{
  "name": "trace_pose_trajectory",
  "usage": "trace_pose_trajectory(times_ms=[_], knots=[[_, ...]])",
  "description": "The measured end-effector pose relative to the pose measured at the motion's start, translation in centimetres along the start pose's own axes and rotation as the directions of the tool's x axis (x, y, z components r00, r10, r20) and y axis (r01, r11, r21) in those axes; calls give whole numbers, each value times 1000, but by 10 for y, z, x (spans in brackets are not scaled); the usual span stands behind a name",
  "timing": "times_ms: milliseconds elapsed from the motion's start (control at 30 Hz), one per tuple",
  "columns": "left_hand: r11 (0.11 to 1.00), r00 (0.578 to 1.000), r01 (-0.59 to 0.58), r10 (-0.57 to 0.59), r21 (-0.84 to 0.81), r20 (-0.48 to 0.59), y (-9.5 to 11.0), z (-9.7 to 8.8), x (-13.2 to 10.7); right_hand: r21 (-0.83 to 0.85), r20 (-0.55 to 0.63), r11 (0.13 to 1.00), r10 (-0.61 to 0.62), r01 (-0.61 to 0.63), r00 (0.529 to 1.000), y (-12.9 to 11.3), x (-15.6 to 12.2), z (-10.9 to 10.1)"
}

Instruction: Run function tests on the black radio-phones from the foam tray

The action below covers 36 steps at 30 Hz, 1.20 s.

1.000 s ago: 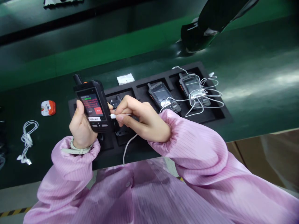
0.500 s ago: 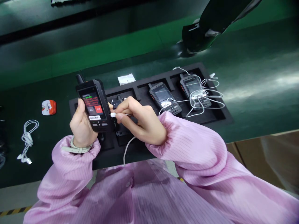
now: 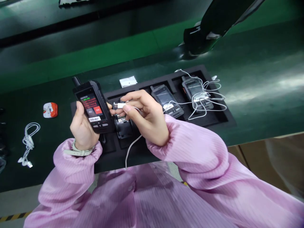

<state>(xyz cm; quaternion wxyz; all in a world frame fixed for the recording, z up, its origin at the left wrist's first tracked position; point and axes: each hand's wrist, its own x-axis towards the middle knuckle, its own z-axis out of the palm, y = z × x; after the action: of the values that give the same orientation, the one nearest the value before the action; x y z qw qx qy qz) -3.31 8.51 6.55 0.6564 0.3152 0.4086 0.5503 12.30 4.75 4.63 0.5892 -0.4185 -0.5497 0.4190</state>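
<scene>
My left hand (image 3: 82, 125) grips a black rugged handset (image 3: 92, 106) upright, its screen lit with red and grey buttons. My right hand (image 3: 142, 115) pinches a white cable plug (image 3: 118, 105) just right of the handset's side, a small gap between them. The white cable (image 3: 130, 147) trails down from my right hand toward my body. Both hands hover over a black foam tray (image 3: 223, 118). A small black part (image 3: 123, 126) sits in the tray slot below the plug.
Two more handsets (image 3: 167, 100) (image 3: 196, 91) lie in the tray's right slots under tangled white cables (image 3: 211, 98). A coiled white cable (image 3: 28, 142) and an orange-white tag (image 3: 50, 110) lie at left. A white label (image 3: 128, 81) lies behind the tray. A dark sleeve (image 3: 213, 25) reaches in at the top.
My right hand has lifted the plug up and slightly away from the handset's side. The handset has tilted a little leftward.
</scene>
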Motion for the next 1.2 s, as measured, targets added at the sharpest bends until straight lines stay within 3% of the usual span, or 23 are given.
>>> trace_pose_trajectory(times_ms=[200,467,633,900,1200], knots=[[996,995,-83,82,15,47,0,0,-1,31,15,995,-91,91,996,-1,-7,9],[993,991,-105,100,50,83,0,3,-2,80,8,997,4,-5,1000,2,-6,8],[992,997,-64,67,112,-25,-1,3,-2,143,9,989,30,-31,1000,1,-5,8],[996,998,-63,63,64,-9,-2,-2,1,-27,81,992,-118,120,990,-7,-4,3],[995,993,-60,67,78,-100,-4,0,-2,-150,86,978,-131,143,988,-4,-3,2]])
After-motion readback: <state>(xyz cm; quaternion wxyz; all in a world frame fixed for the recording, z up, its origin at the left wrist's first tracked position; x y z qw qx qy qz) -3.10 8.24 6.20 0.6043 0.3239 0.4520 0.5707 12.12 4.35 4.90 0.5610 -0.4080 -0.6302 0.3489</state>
